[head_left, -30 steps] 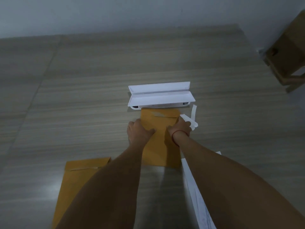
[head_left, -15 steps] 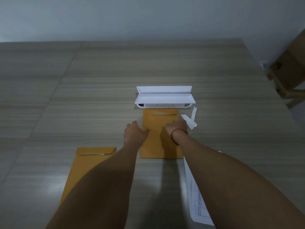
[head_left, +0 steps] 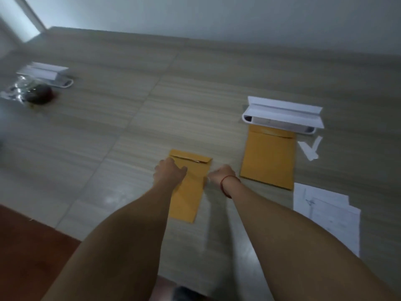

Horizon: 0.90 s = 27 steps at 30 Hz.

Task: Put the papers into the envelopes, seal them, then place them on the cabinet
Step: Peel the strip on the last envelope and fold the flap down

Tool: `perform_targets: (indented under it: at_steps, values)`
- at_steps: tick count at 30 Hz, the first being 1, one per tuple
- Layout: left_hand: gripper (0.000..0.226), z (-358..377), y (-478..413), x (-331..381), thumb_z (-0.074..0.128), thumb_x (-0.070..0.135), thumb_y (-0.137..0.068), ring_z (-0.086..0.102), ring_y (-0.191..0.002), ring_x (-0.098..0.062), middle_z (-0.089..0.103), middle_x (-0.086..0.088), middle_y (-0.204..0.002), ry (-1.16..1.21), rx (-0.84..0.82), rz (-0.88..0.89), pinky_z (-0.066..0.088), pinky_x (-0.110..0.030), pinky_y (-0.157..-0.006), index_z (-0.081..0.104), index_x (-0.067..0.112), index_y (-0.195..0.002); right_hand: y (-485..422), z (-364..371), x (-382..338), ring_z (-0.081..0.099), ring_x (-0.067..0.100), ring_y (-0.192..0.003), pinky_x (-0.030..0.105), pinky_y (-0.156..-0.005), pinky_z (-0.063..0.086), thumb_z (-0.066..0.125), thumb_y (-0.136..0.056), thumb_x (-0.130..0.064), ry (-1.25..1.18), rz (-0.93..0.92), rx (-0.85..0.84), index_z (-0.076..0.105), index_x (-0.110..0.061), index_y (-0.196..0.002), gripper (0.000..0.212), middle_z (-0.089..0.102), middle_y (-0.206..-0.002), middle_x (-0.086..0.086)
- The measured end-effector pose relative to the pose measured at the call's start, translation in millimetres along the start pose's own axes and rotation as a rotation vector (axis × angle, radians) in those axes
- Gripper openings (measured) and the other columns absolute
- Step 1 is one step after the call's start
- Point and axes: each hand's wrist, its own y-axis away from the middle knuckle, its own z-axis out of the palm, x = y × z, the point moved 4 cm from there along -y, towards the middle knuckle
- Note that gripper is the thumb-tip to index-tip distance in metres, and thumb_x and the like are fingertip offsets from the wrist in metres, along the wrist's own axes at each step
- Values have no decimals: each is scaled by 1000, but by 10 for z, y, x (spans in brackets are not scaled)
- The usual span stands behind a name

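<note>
A small brown envelope (head_left: 188,192) lies on the wood-grain surface (head_left: 130,127) in front of me, flap end away from me. My left hand (head_left: 169,172) grips its upper left edge, thumb on top. My right hand (head_left: 221,175), a red band on the wrist, has curled fingers at the envelope's right edge; blur hides whether it holds the edge. A second, larger brown envelope (head_left: 269,157) lies to the right, its flap end against a white holder (head_left: 282,116). White sheets of paper (head_left: 327,216) lie at the right, near my right forearm.
Peeled white strips (head_left: 310,148) lie right of the larger envelope. Another white holder (head_left: 45,72) and a clear plastic bag with a dark object (head_left: 32,92) sit at the far left. A reddish-brown area (head_left: 26,246) borders the surface at lower left.
My view has swung left. Both hands left the envelope by the white holder and moved to the other brown envelope on the left.
</note>
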Motion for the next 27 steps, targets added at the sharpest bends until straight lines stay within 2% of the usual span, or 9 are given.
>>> perform_targets:
  at_steps: [3,6,8,10,14,17,21,25,27]
  values:
    - [58,-30,-204,-282,60,49,-84,51,-117,-34,54,-14,-126,-29,-58,6,47,-47,-95,51,7,-123,-42,271,-33,40,20,-57,23,-42,26,58,-86,-15,-75,64,72,37,-17,-66,29,39,-68,3]
    - [62,30,-336,-471,61,50,-83,50,-118,-36,50,-16,-127,-36,-95,-2,45,-46,-95,49,6,-125,-53,441,-97,60,26,-79,22,-50,36,62,-84,-15,-150,112,166,58,-8,-88,9,59,-90,11]
    - [64,89,-393,-561,62,51,-81,48,-120,-36,48,-16,-128,-29,-89,5,43,-46,-99,48,7,-125,-48,563,-129,65,31,-98,27,-63,45,65,-83,-17,-186,158,191,63,-4,-108,29,65,-109,13]
    - [68,125,-433,-610,65,53,-76,49,-120,-36,49,-16,-127,21,-66,-15,44,-46,-99,49,8,-124,-33,658,-128,64,32,-105,30,-73,52,69,-81,-16,-207,194,195,62,-5,-113,35,65,-116,14]
    - [69,197,-428,-587,75,46,-71,58,-110,-35,60,-15,-118,261,-122,-75,48,-38,-84,51,6,-121,23,701,-43,58,33,-116,33,-83,49,68,-86,-22,-253,246,145,52,-5,-127,47,58,-128,15]
    - [58,265,-347,-454,75,45,-72,62,-101,-34,65,-13,-109,256,-209,-48,54,-41,-86,57,7,-112,109,573,53,56,34,-119,38,-93,50,65,-89,-23,-247,249,120,47,-4,-134,52,56,-131,16]
    - [56,334,-133,-73,77,43,-71,63,-100,-32,66,-14,-107,299,-258,24,55,-42,-86,60,5,-109,241,132,266,59,31,-110,32,-79,48,64,-89,-17,-238,234,203,54,-3,-119,35,60,-122,15]
    - [56,505,195,392,78,42,-70,64,-98,-30,67,-13,-106,321,-283,106,55,-37,-78,62,4,-107,373,-418,545,55,32,-120,34,-90,48,64,-88,-16,-201,224,288,43,-3,-137,55,53,-133,14]
    - [58,629,373,596,78,43,-69,64,-96,-29,67,-13,-106,315,-292,139,55,-35,-75,61,3,-108,422,-648,713,53,33,-122,36,-94,48,63,-87,-11,-187,222,343,40,-4,-139,58,52,-134,15]
